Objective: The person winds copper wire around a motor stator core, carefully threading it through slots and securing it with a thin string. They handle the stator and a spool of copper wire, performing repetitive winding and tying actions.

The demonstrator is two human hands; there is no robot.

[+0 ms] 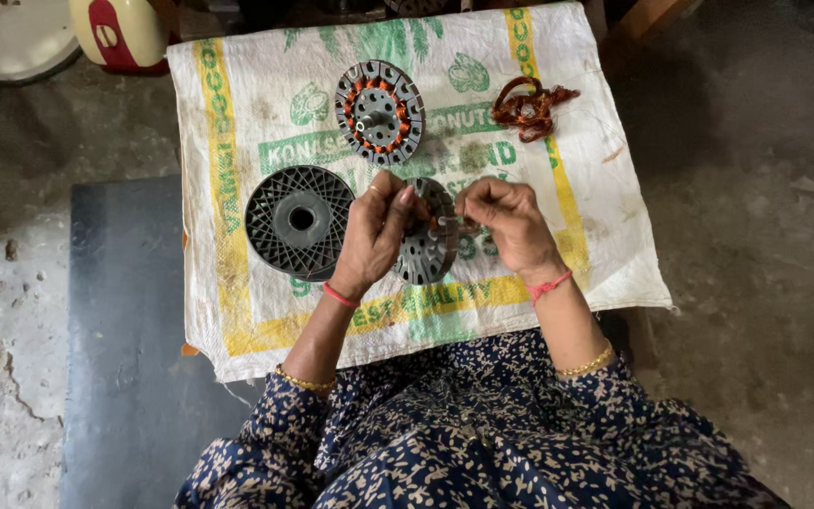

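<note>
Grey stator disc point(426, 247) upright, left hand point(374, 231) clasping, right hand point(506, 221) pinching

There is one view only, from a camera worn on the person's head, so no second view shares any part of the scene. It looks almost straight down. The person's lap fills the lower middle of the frame, and the forearms rise from there to the centre. A woven sack point(237, 311) spread on the floor point(756, 236) takes up the middle and top. The camera sits close, within arm's reach of the sack.
</note>
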